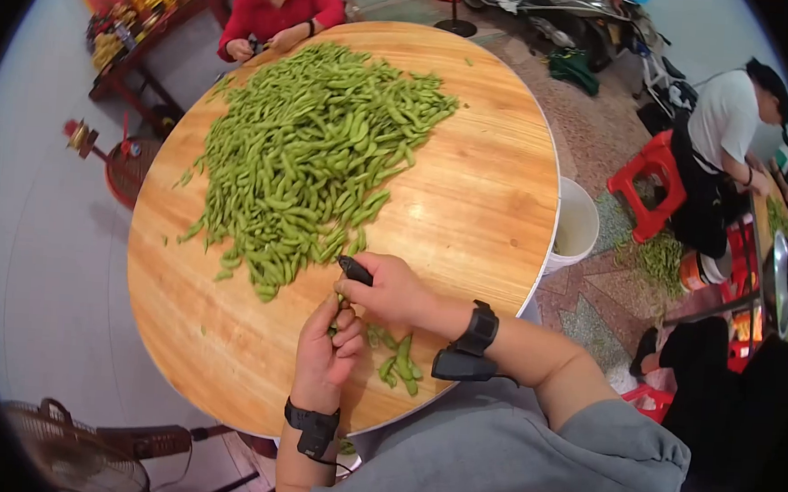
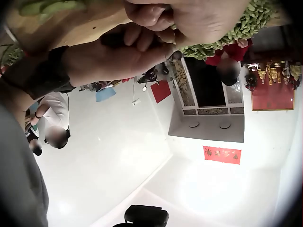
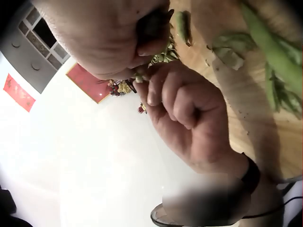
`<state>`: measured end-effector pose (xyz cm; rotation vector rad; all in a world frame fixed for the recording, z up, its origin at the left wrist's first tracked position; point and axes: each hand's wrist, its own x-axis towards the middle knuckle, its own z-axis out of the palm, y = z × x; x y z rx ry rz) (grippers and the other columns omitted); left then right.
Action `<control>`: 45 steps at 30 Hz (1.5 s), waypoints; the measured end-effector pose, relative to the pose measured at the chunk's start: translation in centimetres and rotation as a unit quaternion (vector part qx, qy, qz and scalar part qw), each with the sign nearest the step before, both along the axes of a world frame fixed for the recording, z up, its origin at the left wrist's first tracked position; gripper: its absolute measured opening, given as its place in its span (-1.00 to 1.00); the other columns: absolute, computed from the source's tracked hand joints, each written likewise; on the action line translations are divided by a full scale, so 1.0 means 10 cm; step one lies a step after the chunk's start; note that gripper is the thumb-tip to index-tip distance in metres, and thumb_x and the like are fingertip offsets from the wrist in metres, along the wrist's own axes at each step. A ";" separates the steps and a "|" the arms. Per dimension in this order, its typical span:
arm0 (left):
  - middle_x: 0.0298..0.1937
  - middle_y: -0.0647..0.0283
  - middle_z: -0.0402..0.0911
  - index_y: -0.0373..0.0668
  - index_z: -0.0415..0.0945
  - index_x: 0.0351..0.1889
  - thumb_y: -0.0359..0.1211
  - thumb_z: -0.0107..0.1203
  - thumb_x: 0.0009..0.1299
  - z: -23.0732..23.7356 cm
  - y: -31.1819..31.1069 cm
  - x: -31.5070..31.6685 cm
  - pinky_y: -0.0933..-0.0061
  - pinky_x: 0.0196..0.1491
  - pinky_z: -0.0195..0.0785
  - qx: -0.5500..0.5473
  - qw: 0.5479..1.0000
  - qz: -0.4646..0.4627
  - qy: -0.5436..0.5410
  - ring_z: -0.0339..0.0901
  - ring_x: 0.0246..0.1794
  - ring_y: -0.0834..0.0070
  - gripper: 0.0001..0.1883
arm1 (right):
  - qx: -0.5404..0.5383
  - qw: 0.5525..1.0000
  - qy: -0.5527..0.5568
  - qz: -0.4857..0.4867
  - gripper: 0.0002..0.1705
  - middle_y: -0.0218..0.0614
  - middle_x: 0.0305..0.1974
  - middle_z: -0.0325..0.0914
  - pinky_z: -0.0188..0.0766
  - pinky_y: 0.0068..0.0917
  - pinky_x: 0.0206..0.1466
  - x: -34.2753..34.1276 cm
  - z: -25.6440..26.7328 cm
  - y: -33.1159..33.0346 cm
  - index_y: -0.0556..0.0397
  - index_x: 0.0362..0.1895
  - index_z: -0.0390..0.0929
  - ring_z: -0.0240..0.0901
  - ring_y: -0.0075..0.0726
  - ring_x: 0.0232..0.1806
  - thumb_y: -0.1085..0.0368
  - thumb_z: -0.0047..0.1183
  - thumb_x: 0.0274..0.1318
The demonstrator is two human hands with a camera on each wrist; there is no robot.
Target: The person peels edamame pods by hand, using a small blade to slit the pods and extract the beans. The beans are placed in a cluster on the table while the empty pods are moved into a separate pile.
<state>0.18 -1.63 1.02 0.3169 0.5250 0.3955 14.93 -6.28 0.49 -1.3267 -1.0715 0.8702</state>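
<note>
My right hand (image 1: pixel 391 289) grips a small tool with a black handle (image 1: pixel 356 271); its working end is hidden by the fingers. In the right wrist view the black handle (image 3: pixel 152 26) pokes out of the curled fingers. Just below, my left hand (image 1: pixel 326 346) has its fingers curled and pinches a green soybean pod (image 1: pixel 334 327), mostly covered by the fingers. Both hands meet at the fingertips over the table's near side. Beside the left hand lie several loose pods (image 1: pixel 402 366), some looking flattened. A large heap of soybean pods (image 1: pixel 301 150) spreads beyond the hands.
The round wooden table (image 1: pixel 479 188) has a pale rim. A white bucket (image 1: pixel 578 223) stands beside it at right. Across sits a person in red (image 1: pixel 282 9); another in white (image 1: pixel 725 117) works at right near a red stool (image 1: pixel 652 185). A fan (image 1: pixel 75 452) stands lower left.
</note>
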 end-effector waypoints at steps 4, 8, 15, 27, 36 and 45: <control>-0.58 0.43 0.28 -0.19 0.35 -0.30 -0.30 -0.12 0.40 -0.09 0.04 0.01 0.76 -0.72 -0.13 -0.003 1.000 -0.017 -0.024 0.06 -0.72 0.74 -0.84 | 0.004 1.000 0.006 -0.025 -0.77 -0.38 -0.56 0.43 0.29 -0.55 -0.44 -0.01 0.00 -0.08 0.13 -0.43 0.42 0.31 -0.56 -0.52 0.22 0.09 0.01; -0.59 0.44 0.28 -0.13 0.34 -0.30 -0.28 -0.11 0.39 -0.08 -0.03 -0.02 0.76 -0.73 -0.13 0.006 1.000 -0.008 -0.007 0.07 -0.74 0.73 -0.86 | 0.070 0.990 -0.104 -0.066 -0.79 -0.23 -0.56 0.43 0.30 -0.47 -0.48 -0.09 0.05 -0.15 0.13 -0.44 0.40 0.38 -0.33 -0.56 0.25 0.07 0.01; -0.61 0.44 0.27 -0.11 0.34 -0.31 -0.27 -0.10 0.38 -0.05 -0.08 -0.05 0.77 -0.74 -0.13 0.028 1.000 0.011 0.004 0.07 -0.75 0.74 -0.86 | 0.135 0.975 -0.171 -0.047 -0.79 -0.07 -0.54 0.40 0.31 -0.23 -0.46 -0.10 0.05 -0.18 0.11 -0.42 0.35 0.38 0.09 -0.49 0.24 0.04 -0.01; -0.65 0.28 0.22 -0.16 0.26 -0.43 -0.23 -0.08 0.12 -0.04 -0.13 -0.01 0.68 -0.72 -0.10 0.088 0.994 -0.057 -0.028 0.08 -0.72 0.59 -0.80 | 0.036 0.994 0.104 -0.023 -0.84 -0.52 -0.60 0.30 0.18 -0.62 -0.53 -0.05 0.01 -0.16 0.12 -0.43 0.37 0.16 -0.70 -0.54 0.31 -0.03 0.12; -0.52 0.24 0.33 -0.18 0.31 -0.38 -0.18 -0.12 0.23 0.02 -0.14 0.00 0.69 -0.73 -0.11 0.066 0.997 -0.036 0.006 0.10 -0.69 0.61 -0.76 | -0.030 0.975 0.216 0.039 -0.85 -0.59 -0.58 0.30 0.18 -0.68 -0.52 -0.06 0.12 -0.19 0.10 -0.43 0.37 0.15 -0.76 -0.54 0.31 -0.06 0.15; -0.59 0.35 0.31 -0.14 0.35 -0.35 -0.28 -0.08 0.41 -0.03 -0.15 0.01 0.74 -0.70 -0.11 0.179 0.981 0.045 0.056 0.09 -0.72 0.70 -0.84 | -0.029 0.988 0.147 0.038 -0.86 -0.56 -0.60 0.32 0.13 -0.69 -0.60 0.00 0.01 -0.12 0.09 -0.39 0.41 0.18 -0.75 -0.62 0.29 -0.02 0.11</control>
